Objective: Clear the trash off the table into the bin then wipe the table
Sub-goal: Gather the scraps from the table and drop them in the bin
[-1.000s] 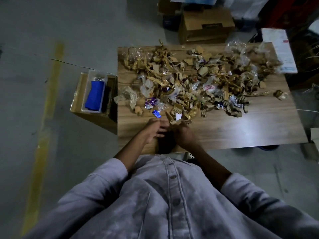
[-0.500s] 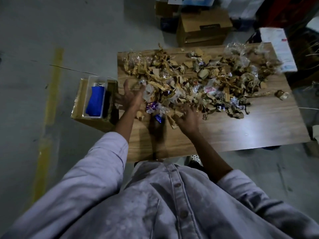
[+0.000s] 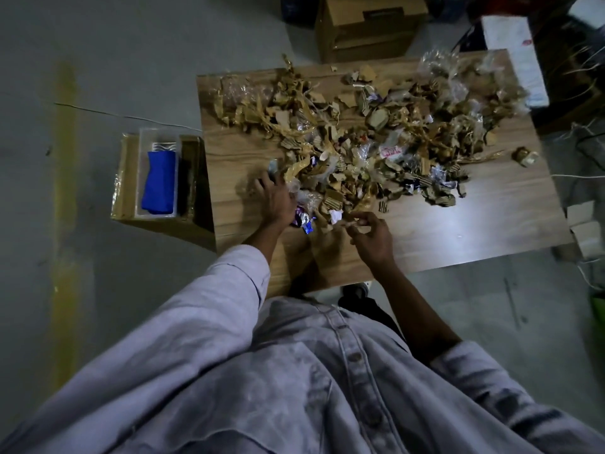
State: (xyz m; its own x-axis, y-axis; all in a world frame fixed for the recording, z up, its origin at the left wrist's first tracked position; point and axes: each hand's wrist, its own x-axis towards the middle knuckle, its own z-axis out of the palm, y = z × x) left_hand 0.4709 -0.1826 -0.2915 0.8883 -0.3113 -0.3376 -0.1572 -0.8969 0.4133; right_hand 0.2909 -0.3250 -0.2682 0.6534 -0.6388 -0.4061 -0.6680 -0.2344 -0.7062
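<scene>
A wide pile of trash, torn cardboard scraps, clear plastic and foil wrappers, covers the far half of the wooden table. My left hand lies with its fingers spread on the pile's near-left edge. My right hand hovers at the pile's near edge and pinches a small cardboard scrap in its fingertips. A cardboard box bin stands on the floor against the table's left side. On it rests a clear tray holding a blue cloth.
One stray scrap lies alone near the table's right edge. A closed cardboard box stands behind the table and a white package at the far right. Cables and a small white box are on the floor at the right.
Both hands left the table's near edge. My left hand reached to the pile's left side and then swept inward; my right hand went to the pile and drew back holding a scrap.
</scene>
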